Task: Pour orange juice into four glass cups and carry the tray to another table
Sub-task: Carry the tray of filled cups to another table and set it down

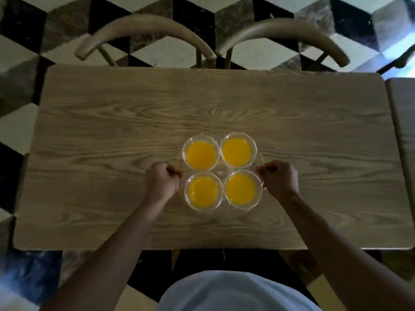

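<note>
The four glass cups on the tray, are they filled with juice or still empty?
Filled: each of the four glass cups shows orange juice inside. They stand upright on the clear tray, which both hands grip at its sides.

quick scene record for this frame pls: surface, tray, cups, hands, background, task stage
surface: rectangular light wooden table
tray: round clear glass tray, near the table's front middle
cups: four clear glass cups of orange juice, two by two on the tray, all filled
left hand: left hand curled at the tray's left rim
right hand: right hand curled at the tray's right rim
background: two curved-back wooden chairs beyond the table, checkered floor
task stage: pouring done; whether the tray is lifted cannot be told
</note>
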Motion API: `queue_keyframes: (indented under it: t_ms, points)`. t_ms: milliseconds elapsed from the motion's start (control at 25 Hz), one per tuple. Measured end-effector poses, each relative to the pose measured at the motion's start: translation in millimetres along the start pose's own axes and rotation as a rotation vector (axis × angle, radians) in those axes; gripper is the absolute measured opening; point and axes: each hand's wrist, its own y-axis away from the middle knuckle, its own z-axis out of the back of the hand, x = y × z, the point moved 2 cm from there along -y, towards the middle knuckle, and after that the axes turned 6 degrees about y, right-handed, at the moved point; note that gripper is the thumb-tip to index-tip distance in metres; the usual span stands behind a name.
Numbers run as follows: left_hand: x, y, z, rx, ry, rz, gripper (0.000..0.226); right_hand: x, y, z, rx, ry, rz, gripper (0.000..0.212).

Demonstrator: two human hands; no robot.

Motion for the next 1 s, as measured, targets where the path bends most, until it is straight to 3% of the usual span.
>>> queue_keyframes:
  t_ms: [200,440,1000]
  points:
    - [-11.1,-29.7,0.2,0.022,-0.066,0.007,0.032,-6.7,-6.2,-20.7,-0.012,-0.050,-0.081,0.013]
    - [-18.2,-51.9,-1.3,0.067,-0.136,-0.016,0.018,-4.3,-12.4,-34.8,-0.034,-0.115,-0.119,0.014]
    - [-23.8,-81.4,-1.9,0.052,-0.106,-0.014,0.027,6.5,-32.6,-44.3,-0.059,-0.104,-0.091,0.015]
